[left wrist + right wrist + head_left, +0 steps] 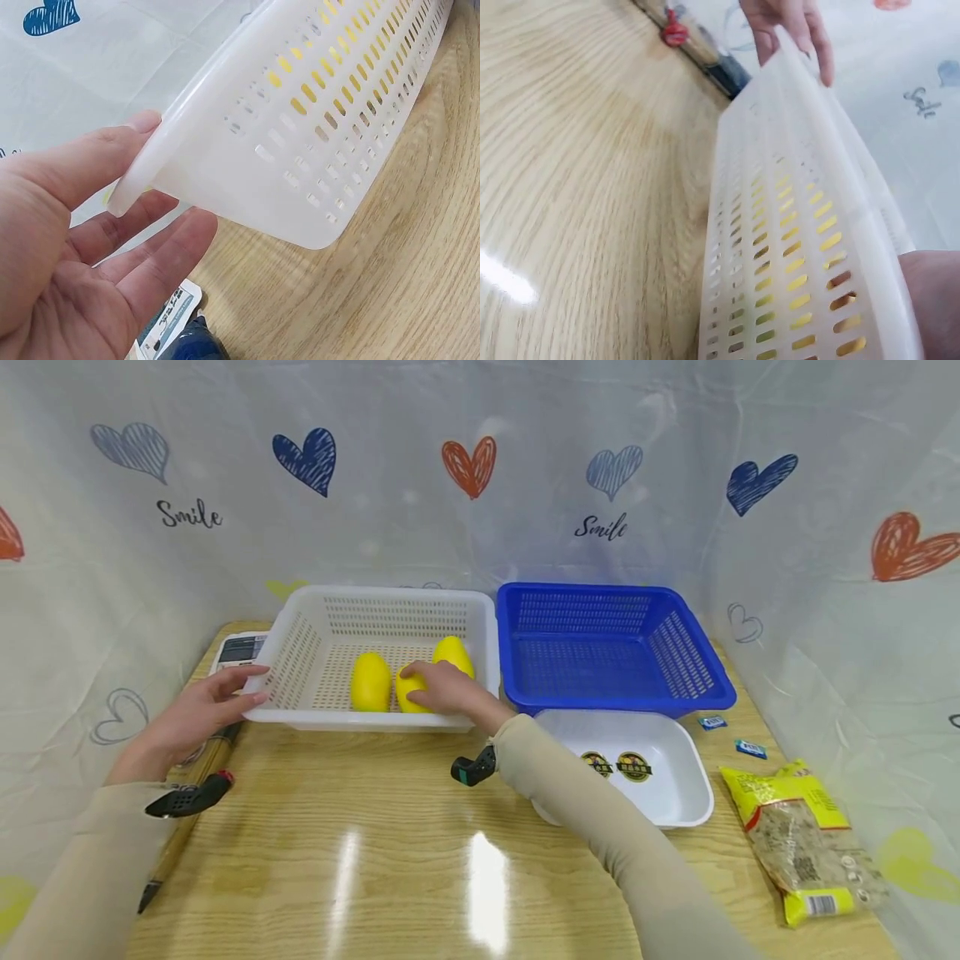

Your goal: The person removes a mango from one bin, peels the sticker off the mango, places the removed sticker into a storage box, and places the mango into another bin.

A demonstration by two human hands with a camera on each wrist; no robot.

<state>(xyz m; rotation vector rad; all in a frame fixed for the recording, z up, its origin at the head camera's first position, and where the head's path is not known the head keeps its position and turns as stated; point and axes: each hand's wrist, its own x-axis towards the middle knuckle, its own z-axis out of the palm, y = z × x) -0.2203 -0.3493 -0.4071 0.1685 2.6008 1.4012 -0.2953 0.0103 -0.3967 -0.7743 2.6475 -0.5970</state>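
A white plastic basket (330, 718) with slotted walls stands at the back left of the table, holding three yellow mangoes. My left hand (191, 714) grips its front left corner, with the thumb on the rim and the fingers under it in the left wrist view. My right hand (448, 687) reaches over the front rim and grips the middle mango (405, 690), partly covering it. One mango (371, 682) lies to its left and another (453, 652) behind the hand at the right. In the right wrist view the basket wall hides most of the mangoes.
A blue basket (615, 697) adjoins the white one on the right. In front of it sits a white tray (675, 777) with two round stickers, partly under the right sleeve. A yellow-labelled bag (806, 839) and two small blue packets (750, 748) lie at the right edge.
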